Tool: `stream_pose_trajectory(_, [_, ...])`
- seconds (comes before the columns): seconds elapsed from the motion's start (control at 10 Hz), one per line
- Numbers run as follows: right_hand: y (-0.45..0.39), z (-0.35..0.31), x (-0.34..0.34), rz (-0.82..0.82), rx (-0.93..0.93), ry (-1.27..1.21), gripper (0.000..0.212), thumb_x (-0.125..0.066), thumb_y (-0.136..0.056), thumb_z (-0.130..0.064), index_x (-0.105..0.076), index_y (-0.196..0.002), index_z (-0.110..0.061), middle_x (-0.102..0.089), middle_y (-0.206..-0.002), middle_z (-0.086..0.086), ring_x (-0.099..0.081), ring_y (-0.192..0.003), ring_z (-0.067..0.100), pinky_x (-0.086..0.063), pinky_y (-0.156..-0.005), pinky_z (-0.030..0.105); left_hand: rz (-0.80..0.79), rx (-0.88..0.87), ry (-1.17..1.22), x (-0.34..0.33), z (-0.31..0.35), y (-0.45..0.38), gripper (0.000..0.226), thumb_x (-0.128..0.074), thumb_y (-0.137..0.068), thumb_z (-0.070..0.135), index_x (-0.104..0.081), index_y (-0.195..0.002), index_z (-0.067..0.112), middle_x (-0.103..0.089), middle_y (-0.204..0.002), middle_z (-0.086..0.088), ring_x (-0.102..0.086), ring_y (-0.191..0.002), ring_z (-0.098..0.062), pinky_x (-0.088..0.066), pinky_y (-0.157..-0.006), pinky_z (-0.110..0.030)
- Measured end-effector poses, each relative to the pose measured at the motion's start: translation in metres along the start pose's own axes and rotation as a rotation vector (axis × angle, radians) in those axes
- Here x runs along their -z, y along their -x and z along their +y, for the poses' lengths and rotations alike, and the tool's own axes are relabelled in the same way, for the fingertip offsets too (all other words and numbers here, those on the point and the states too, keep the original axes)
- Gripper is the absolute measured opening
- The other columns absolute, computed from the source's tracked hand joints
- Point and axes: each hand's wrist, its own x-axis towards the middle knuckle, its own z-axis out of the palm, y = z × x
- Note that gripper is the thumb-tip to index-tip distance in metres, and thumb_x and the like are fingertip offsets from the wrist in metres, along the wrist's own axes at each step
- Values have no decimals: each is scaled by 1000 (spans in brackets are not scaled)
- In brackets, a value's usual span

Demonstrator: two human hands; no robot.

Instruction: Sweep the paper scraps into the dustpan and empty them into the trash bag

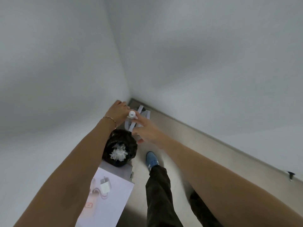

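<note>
A black trash bag (121, 145) stands open on the floor by the left wall, with white paper scraps (118, 154) lying inside it. Just beyond it, in the room's corner, a white broom and dustpan set (144, 114) stands upright, its round handle top (132, 114) towards me. My left hand (118, 111) is curled beside that handle top; its fingers are hidden behind it. With fingers spread, my right hand (145, 131) rests against the white handle shaft (132, 126) without closing round it.
Two white walls meet at the corner. A white cabinet top (114, 190) with a charger (105, 185) and cables lies at my lower left. My blue shoe (151, 159) and dark trouser legs stand on the grey floor. A doorstop (291, 175) sits by the right wall.
</note>
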Motion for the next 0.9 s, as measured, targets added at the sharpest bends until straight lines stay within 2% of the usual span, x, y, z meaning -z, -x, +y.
stream_pose_trajectory(0.1, [-14, -9, -10, 8, 12, -49, 77, -52, -91, -4, -22, -151, -43, -41, -150, -6, -62, -97, 17, -58, -60, 32, -53, -18, 84, 3, -17, -7, 7, -67, -78, 12, -67, -84, 10, -67, -83, -9, -57, -93, -30, -36, -87, -40])
stream_pose_trajectory(0.2, [-22, -10, -17, 18, 25, -40, 79, -52, -91, -5, -20, -150, -48, -40, -151, -5, -60, -105, 20, -55, -58, 28, -108, 19, 30, 2, -28, -15, 20, -50, -88, 22, -64, -99, 14, -63, -100, -6, -47, -108, -26, -23, -94, -34])
stream_pose_trajectory(0.3, [-26, -6, -18, 14, 26, -31, 84, -54, -90, -8, -12, -151, -50, -37, -152, -6, -59, -113, 19, -57, -61, 29, -98, 75, -16, -8, -29, -18, 21, -45, -87, 18, -62, -98, 14, -61, -100, -4, -46, -108, -26, -23, -96, -35])
stream_pose_trajectory(0.4, [-27, -4, -17, 28, 27, -31, 88, -56, -91, -9, -4, -154, -43, -34, -155, -9, -55, -113, 15, -60, -67, 29, 3, 241, 97, -15, -29, -17, 22, -47, -86, 16, -58, -105, 14, -59, -104, -9, -46, -108, -31, -22, -93, -36])
stream_pose_trajectory(0.5, [-26, 0, -15, 58, 38, -47, 88, -57, -91, -8, -5, -155, -38, -31, -157, -10, -54, -119, 24, -61, -76, 39, 52, 343, 193, -17, -26, -5, 32, -57, -84, 19, -57, -116, 14, -56, -117, -14, -43, -116, -33, -22, -101, -38])
stream_pose_trajectory(0.6, [-17, 7, -14, 108, 105, -32, 83, -57, -92, -9, -10, -156, -33, -34, -155, -9, -55, -120, 28, -59, -67, 33, 143, 431, 458, -14, -24, 16, 49, -75, -74, 23, -60, -120, 14, -56, -126, -11, -44, -122, -31, -28, -108, -38])
stream_pose_trajectory(0.7, [-7, 13, -13, 148, 181, -31, 77, -56, -92, -8, -17, -155, -28, -37, -152, -10, -60, -97, 24, -54, -64, 32, 301, 584, 968, 3, -19, 37, 51, -85, -63, 10, -66, -110, 10, -64, -114, -9, -56, -100, -21, -45, -93, -32])
stream_pose_trajectory(0.8, [12, 14, -18, 155, 236, -9, 75, -54, -90, -6, -21, -155, -25, -37, -153, -10, -59, -84, 23, -51, -64, 32, 331, 692, 1155, 31, -6, 60, 49, -82, -66, 2, -65, -111, 10, -64, -104, -8, -58, -93, -20, -44, -78, -26])
stream_pose_trajectory(0.9, [38, 20, -25, 199, 270, -7, 73, -53, -90, -4, -24, -155, -21, -39, -152, -9, -59, -84, 18, -49, -60, 24, 398, 748, 1321, 52, 15, 75, 57, -82, -66, 2, -61, -118, 10, -65, -116, -12, -60, -108, -24, -46, -85, -27])
